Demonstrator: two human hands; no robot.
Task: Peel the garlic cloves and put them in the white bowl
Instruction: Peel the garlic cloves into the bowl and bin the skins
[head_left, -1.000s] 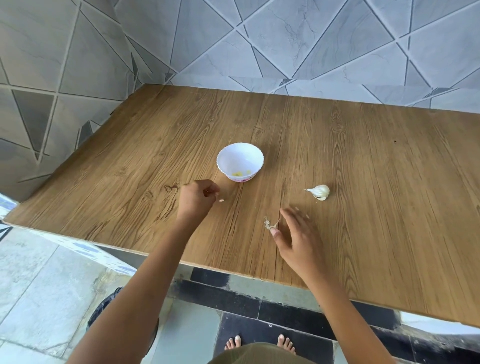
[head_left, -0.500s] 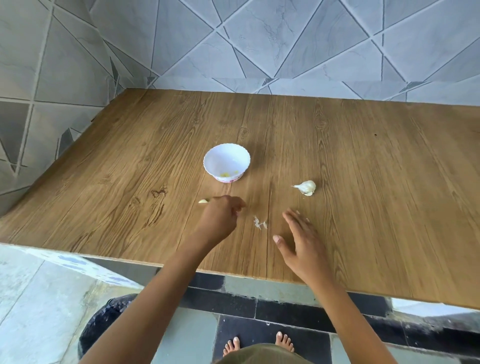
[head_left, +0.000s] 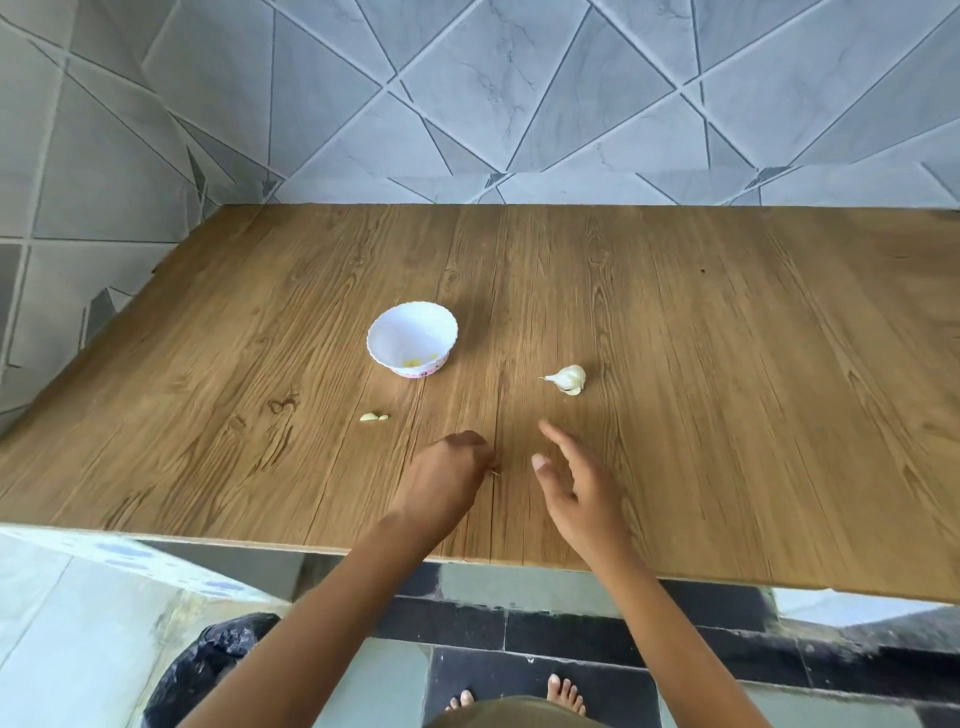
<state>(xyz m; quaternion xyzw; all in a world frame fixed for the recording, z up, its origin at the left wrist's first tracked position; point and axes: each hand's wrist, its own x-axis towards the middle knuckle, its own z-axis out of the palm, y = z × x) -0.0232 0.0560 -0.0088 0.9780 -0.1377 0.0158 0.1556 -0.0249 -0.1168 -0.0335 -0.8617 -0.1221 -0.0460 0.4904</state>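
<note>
Wood-grain tabletop (head_left: 727, 364), pushed into a corner of grey marbled wall tiles (head_left: 519, 104).

- Far left, below the table edge: a black bag (head_left: 208, 660) on the floor, only partly in view.
- Left of centre on the wood: peeled garlic clove (head_left: 369, 417), pale, with a smaller bit touching its right end. It lies just in front of the bowl and outside it.
- White bowl (head_left: 400, 332), scalloped rim, upright, with a pink pattern low on its outer wall. A few yellowish pieces (head_left: 413, 362) sit at the bottom; too small to tell whether they are cloves.
- Left hand (head_left: 447, 480): knuckles up, fingers curled under, low over the near-centre of the table. A tiny sliver (head_left: 496, 471) shows at the fingertips. Cannot tell whether it is pinched or lying on the wood.
- Right hand (head_left: 576, 483): just beside the left hand without touching it. Fingers straight and loosely spread, thumb out toward the left hand, holding nothing.
- Beyond the right hand: partial garlic bulb (head_left: 569, 379), skin on, stem tip pointing left, well apart from the bowl.
- Bottom edge: bare toes (head_left: 566, 693) on dark floor tiles.
</note>
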